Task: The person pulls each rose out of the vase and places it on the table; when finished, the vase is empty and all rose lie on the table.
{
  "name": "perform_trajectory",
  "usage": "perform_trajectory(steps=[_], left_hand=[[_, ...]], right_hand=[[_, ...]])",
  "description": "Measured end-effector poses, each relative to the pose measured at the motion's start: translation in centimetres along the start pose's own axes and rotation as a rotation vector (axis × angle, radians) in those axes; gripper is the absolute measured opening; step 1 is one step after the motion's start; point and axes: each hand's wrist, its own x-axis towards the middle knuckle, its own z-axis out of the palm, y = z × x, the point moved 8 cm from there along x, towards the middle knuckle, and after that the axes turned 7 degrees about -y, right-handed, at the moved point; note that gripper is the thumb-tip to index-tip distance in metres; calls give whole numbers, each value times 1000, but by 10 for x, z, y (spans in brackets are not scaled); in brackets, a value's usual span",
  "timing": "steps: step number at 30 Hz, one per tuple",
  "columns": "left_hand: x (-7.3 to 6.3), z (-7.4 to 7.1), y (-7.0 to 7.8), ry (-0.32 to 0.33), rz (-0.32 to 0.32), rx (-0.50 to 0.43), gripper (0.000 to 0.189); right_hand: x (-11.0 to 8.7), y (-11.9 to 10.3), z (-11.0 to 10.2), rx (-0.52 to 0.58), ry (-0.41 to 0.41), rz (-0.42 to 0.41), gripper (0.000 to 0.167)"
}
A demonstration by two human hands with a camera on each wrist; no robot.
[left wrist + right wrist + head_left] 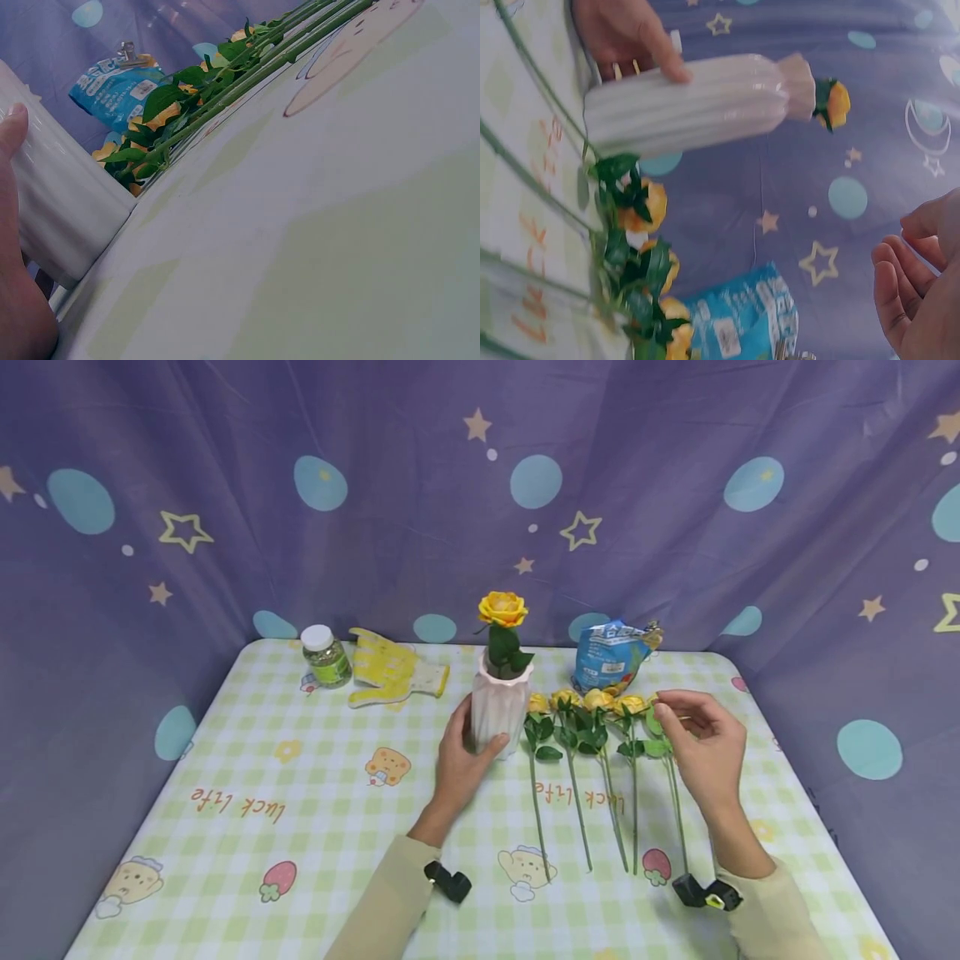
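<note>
A white fluted vase [497, 714] stands upright on the table, with one yellow rose [503, 609] in its mouth. My left hand [462, 752] grips the lower part of the vase, thumb across its front. To the right of it several yellow roses [597, 700] lie side by side, stems toward me. Over the head of the rightmost rose [674, 793] hovers my right hand [705, 743], overlapping it in the head view. In the right wrist view its fingers [900, 281] are loosely bent with nothing between them.
Behind the roses stands a blue bag [611, 657] with a metal clip [129, 54]. A jar with a white lid [326, 657] and a yellow-and-white glove [397, 668] are at the back left. A checked cloth [315, 852] covers the table; a purple curtain [420, 552] hangs behind.
</note>
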Motion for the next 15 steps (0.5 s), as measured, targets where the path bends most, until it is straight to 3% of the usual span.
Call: perform_trajectory(steps=[15], left_hand=[[0, 1, -1, -4, 2, -1, 84]], right_hand=[[4, -42, 41, 109, -68, -118, 17]])
